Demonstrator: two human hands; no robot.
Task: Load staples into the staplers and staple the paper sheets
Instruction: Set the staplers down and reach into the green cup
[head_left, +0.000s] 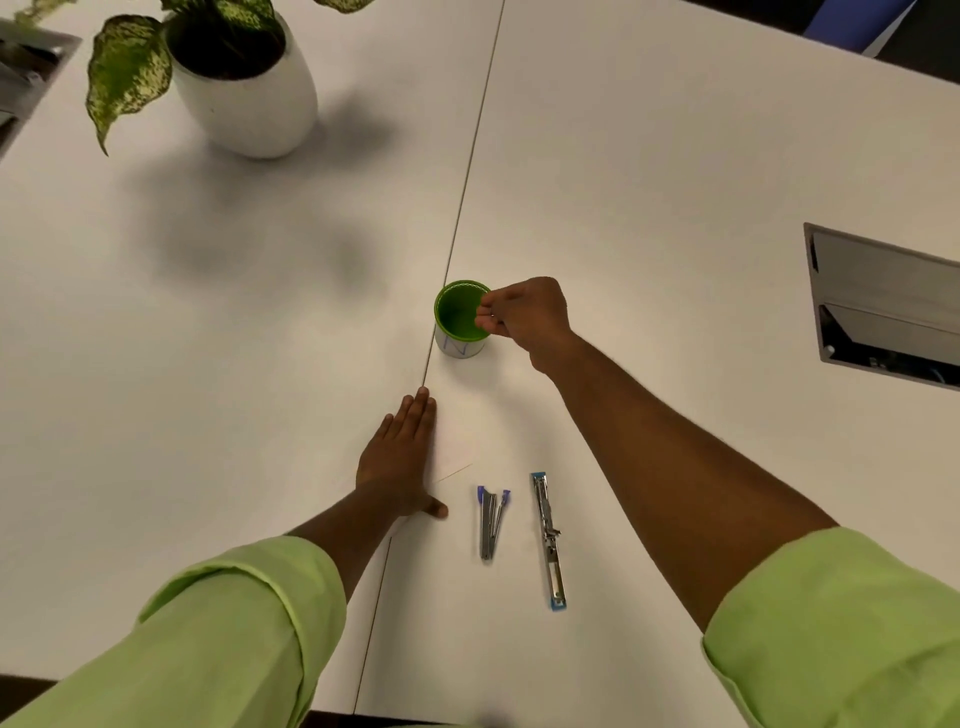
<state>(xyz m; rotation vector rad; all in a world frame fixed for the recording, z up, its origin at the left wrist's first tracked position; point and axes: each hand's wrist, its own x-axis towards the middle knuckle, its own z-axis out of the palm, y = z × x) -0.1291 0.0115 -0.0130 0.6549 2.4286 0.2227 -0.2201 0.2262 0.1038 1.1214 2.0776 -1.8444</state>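
A small stapler with purple tips (490, 521) lies on the white table, its arms slightly apart. To its right a longer stapler with blue ends (548, 539) lies swung fully open and flat. My left hand (399, 464) rests flat, fingers together, on white paper sheets (453, 447) that barely stand out from the table. My right hand (524, 317) hovers at the rim of a green cup (458, 318), fingertips pinched together; a tiny item may be between them, but I cannot make it out. The cup's inside looks plain green.
A potted plant in a white pot (249, 93) stands at the back left. A recessed cable box (883, 306) is set into the table at the right, another at the far left corner (26, 67). A seam (457, 228) runs down the table's middle.
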